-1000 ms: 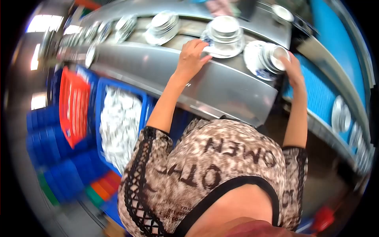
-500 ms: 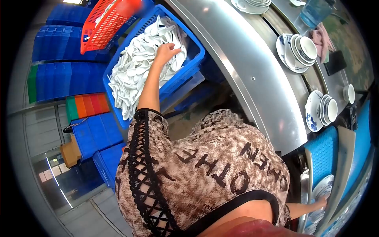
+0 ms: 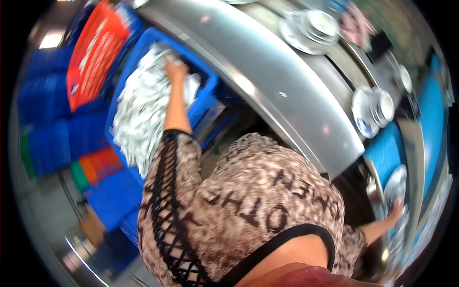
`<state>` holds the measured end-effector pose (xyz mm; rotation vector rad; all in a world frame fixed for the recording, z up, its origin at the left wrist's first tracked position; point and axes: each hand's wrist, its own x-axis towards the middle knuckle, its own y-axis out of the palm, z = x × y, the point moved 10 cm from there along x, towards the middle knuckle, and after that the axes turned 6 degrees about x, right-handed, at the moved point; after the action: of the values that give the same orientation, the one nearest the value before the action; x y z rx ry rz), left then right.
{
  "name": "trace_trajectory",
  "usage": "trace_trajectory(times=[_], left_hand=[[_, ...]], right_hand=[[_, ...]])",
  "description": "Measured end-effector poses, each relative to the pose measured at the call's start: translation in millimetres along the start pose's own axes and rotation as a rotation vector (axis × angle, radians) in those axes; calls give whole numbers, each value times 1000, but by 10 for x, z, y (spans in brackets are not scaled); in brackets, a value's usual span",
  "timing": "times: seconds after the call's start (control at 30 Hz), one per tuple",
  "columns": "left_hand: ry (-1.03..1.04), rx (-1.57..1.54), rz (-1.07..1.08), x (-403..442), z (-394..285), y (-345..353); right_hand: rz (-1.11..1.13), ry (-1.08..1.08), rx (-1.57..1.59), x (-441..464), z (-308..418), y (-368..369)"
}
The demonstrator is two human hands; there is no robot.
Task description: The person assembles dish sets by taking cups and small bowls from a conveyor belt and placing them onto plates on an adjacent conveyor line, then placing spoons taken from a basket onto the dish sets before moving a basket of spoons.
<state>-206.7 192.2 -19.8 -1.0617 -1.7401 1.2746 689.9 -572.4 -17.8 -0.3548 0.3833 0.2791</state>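
My left hand (image 3: 177, 71) is down among white spoons (image 3: 138, 112) heaped in a blue plastic basket (image 3: 209, 91). Motion blur smears its fingers, so their grip does not show clearly. At the lower right, my right hand (image 3: 396, 211) has its fingers on the lower edge of a plate (image 3: 396, 184) tilted up beside the blue panels. This plate looks pale and shiny. More clear or glossy dishes seem to lie below it, too blurred to make out.
A curved steel counter (image 3: 287, 91) runs between basket and dishes. On it stand a stack of bowls on a plate (image 3: 313, 31), another stack (image 3: 377, 107), a pink cloth (image 3: 355, 24) and a small cup (image 3: 405, 79). A red basket (image 3: 95, 57) and blue crates (image 3: 45, 148) are at left.
The whole view has turned and blurred. My left hand has gone deeper into the spoons. My right hand and the plate have come up and away from the dishes below.
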Motion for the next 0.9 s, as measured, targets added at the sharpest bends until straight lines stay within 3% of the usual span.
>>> trace_trajectory(times=[0.03, 0.1, 0.13, 0.2, 0.27, 0.3, 0.37, 0.4, 0.43, 0.53, 0.67, 0.77, 0.9], left_hand=[[1, -42, 11, -82, -47, -37], [-103, 85, -1, 90, 219, 222], [-96, 167, 84, 359, 448, 515], [-63, 180, 38, 515, 581, 548], [-56, -34, -42, 154, 333, 148], [-46, -96, -182, 71, 344, 7], [-180, -271, -104, -43, 435, -51], [-149, -772, -65, -46, 484, 64], [-197, -926, -53, -190, 387, -52], [-273, -926, -107, -214, 356, -346], [23, -1075, 4, -459, -422, -844], [144, -1020, 226, -727, -1114, -846], [354, -651, 536, -1585, -2408, -605]], right_hand=[[22, 17, -15, 317, -352, -142], [-6, -133, 102, 184, -320, 157], [42, -262, 138, 10, -102, 439], [12, -297, 285, -126, 96, 800], [108, -324, 429, -366, 356, 1289], [110, -327, 411, -464, 482, 1529], [151, -332, 441, -709, 725, 2049], [205, -336, 408, -814, 873, 2334], [250, -328, 408, -789, 909, 2532], [282, -295, 341, -968, 1175, 3122], [313, -291, 211, -884, 1246, 3552], [316, -310, 73, -778, 1215, 3791], [345, -373, -44, -889, 1354, 4011]])
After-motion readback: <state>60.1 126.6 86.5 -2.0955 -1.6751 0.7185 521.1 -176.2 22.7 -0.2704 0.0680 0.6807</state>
